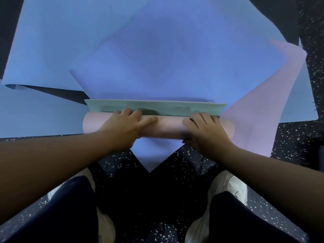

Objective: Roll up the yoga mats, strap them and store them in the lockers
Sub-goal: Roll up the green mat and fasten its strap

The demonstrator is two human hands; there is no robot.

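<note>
Mat roll: I see a pale pink roll lying crosswise on the floor just ahead of my knees, with its grey-green end flap standing along the far side.
Left hand: my left hand lies over the left half of the roll, fingers spread and curved across the top, thumb under the near side.
Right hand: my right hand presses on the right half, fingers pointing toward the flap.
Edges: a pink sheet fans out from the roll's right end; blue mats overlap at angles beyond and left, one corner pointing toward me under the roll.
Floor: dark speckled rubber floor, with my white shoes below.
</note>
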